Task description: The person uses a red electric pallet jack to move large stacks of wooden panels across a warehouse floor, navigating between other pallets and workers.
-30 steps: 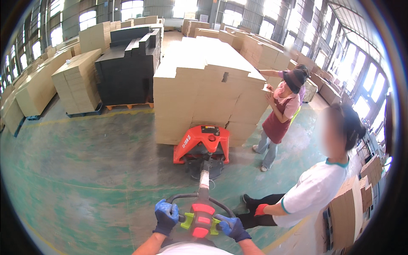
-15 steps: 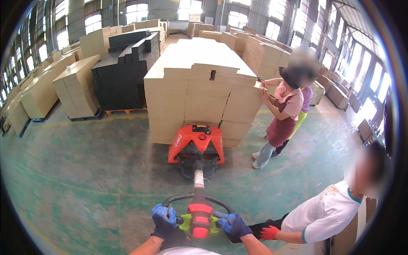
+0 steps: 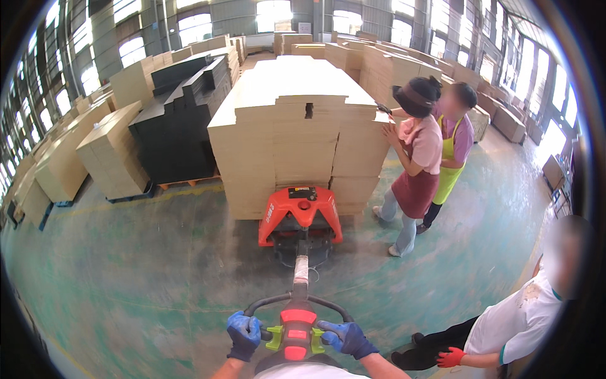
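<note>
Wearing a blue work glove, my left hand (image 3: 243,333) is closed round the left grip of a pallet truck's control handle (image 3: 297,331). In a matching glove, my right hand (image 3: 346,338) grips the handle's right side, its thumb near the green lever. The handle has a red and grey centre and a black loop. Its shaft runs forward to the red pallet truck body (image 3: 302,208). Right in front of that body stands a tall stack of pale boards (image 3: 303,145), with a dark notch near its top. The forks are hidden beneath the stack.
Two people (image 3: 420,145) stand at the stack's right side, one with hands on it. Another person with a red glove (image 3: 499,322) is close at my right. Black boards (image 3: 173,139) on a pallet and more pale stacks (image 3: 117,148) line the left. Underfoot is a worn green floor (image 3: 151,271).
The two people by the stack have turned and shifted, so both show more separately. The person in white is further right. My hands keep their hold on the handle.
</note>
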The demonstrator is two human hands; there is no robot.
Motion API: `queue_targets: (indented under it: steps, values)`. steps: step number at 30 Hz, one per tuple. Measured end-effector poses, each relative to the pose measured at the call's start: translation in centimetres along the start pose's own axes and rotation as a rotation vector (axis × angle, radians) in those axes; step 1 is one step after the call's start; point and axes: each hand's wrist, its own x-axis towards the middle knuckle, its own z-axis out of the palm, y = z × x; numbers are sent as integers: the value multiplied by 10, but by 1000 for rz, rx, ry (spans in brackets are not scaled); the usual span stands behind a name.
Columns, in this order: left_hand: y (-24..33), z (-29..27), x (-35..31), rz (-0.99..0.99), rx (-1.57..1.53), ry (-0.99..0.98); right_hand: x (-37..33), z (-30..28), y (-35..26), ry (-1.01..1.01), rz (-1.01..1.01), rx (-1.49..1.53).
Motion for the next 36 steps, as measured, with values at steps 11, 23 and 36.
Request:
queue_targets:
  steps: [11,23,36]
  values:
    - [6,10,24,-40,-40,-13,14,-15,0,38,10,44]
    - [-39,3,67,-62,-67,-79,61,2,-20,60,56,-59]
    - [-58,21,90,-34,-82,-104,82,8,1,-24,120,-58]
